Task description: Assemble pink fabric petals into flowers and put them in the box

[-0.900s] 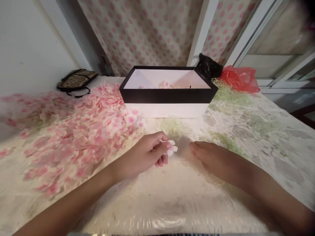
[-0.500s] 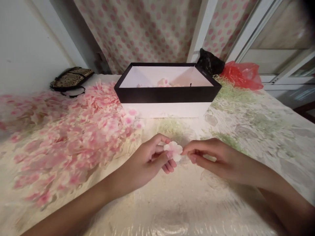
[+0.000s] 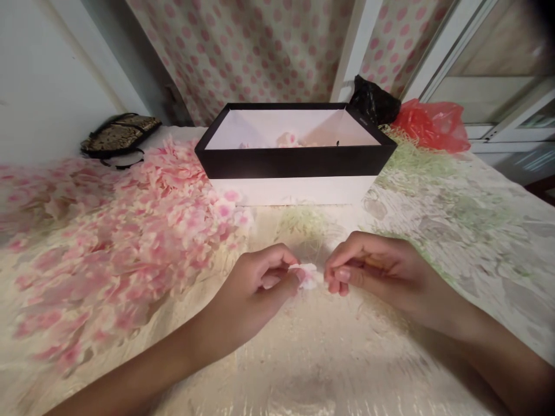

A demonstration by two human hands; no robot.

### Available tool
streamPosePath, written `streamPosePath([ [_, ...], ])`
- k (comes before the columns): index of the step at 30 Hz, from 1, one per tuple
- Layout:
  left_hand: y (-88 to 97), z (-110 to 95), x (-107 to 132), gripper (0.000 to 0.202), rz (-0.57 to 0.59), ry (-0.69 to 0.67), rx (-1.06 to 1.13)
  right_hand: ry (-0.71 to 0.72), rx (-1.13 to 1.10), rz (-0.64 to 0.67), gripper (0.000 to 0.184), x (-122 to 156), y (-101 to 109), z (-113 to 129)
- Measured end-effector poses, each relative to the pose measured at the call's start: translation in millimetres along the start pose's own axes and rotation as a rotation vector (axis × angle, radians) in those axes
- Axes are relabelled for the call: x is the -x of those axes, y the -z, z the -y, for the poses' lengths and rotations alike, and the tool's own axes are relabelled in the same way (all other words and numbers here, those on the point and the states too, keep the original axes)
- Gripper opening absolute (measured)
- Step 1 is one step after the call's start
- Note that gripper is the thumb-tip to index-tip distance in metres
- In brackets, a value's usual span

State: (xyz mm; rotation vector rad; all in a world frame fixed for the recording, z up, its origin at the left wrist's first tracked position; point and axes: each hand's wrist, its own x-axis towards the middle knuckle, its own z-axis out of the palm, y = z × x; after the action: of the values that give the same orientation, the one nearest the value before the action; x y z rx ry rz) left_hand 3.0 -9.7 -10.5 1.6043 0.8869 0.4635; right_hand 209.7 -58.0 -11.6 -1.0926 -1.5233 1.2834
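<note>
Pinching a small pale-pink artificial blossom (image 3: 308,276) between thumb and curled fingers, the left hand (image 3: 260,283) holds a firm grip, the forearm reaching in from the lower left and the hand raised slightly above the worktop (image 3: 329,370). The blossom sits in the gap between the two hands, its thin petals partly hidden by the left thumb. The right hand (image 3: 373,270) comes in from the lower right, its fingers curled and its thumb and forefinger closed together just beside the blossom's edge; whether that grip holds a petal, I cannot tell.

To the left of the hands spreads a deep, loose heap of pink-and-cream artificial petals (image 3: 130,231). Ahead stands an open white box with a black rim (image 3: 295,164), with more pink blossoms (image 3: 287,140) inside; a tiny mark on its rim is too small to read. Pale green paper shreds (image 3: 416,164) lie behind and to the right of the box, with a thin scatter (image 3: 303,222) in front of it. Crinkled clear plastic covers the worktop's mottled surface. Behind the box are a glossy black plastic bag (image 3: 373,101) and a red plastic bag (image 3: 427,126), while a patterned pouch with a black strap (image 3: 119,136) rests at the back left, below a polka-dot curtain (image 3: 243,52).
</note>
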Motion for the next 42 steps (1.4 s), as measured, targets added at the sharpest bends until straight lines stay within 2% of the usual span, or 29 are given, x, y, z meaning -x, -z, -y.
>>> streamPosePath([
  [5, -2.2, -1.8, 0.4, 0.015, -0.009, 0.026, 0.144, 0.033, 0.062, -0.079, 0.009, 2.0, -4.6, 0.1],
  [8, -3.5, -1.5, 1.1, 0.013, -0.013, 0.048, 0.160, 0.120, 0.213, -0.142, 0.002, 4.1, -7.3, 2.0],
  [10, -4.2, -0.7, 1.6, 0.012, -0.008, 0.051, 0.153, 0.181, 0.339, -0.185, 0.006, 5.2, -8.2, 2.3],
  [13, -5.4, 0.5, 2.2, 0.012, 0.003, 0.024, 0.132, 0.278, 0.441, -0.160, 0.011, 5.5, -9.7, 1.0],
  [16, -7.2, 2.2, 2.9, 0.011, 0.031, -0.027, 0.106, 0.323, 0.442, -0.112, 0.011, 3.9, -13.3, -1.8],
  [24, -9.4, 5.0, 4.5, 0.008, 0.100, -0.091, 0.096, 0.117, 0.170, -0.042, 0.008, 0.7, -21.7, -9.7],
  [29, -8.6, 4.8, 4.5, 0.009, 0.096, -0.089, 0.062, 0.113, 0.140, -0.042, 0.008, 1.4, -22.7, -9.9],
  [31, -9.2, 5.8, 5.1, 0.007, 0.100, -0.107, 0.016, 0.110, 0.131, -0.041, 0.008, 1.6, -23.6, -11.1],
  [34, -10.8, 6.4, 7.9, 0.002, 0.095, -0.209, -0.165, 0.057, 0.119, -0.062, 0.005, 2.6, -24.9, -12.2],
  [36, -10.0, 3.6, 10.6, 0.007, 0.106, -0.292, -0.327, 0.012, 0.127, -0.055, 0.011, 3.6, -25.3, -11.6],
  [39, 0.1, -6.4, 11.1, 0.012, 0.139, -0.341, -0.497, -0.030, 0.167, -0.009, 0.004, 4.5, -24.3, -10.4],
  [41, 14.1, -12.7, 6.3, 0.015, 0.021, -0.316, -0.611, -0.031, 0.195, -0.023, 0.008, 4.3, -22.6, -10.8],
  [42, 22.7, -14.2, 2.3, 0.015, -0.099, -0.293, -0.688, -0.023, 0.205, -0.044, 0.008, 4.1, -21.7, -11.4],
])
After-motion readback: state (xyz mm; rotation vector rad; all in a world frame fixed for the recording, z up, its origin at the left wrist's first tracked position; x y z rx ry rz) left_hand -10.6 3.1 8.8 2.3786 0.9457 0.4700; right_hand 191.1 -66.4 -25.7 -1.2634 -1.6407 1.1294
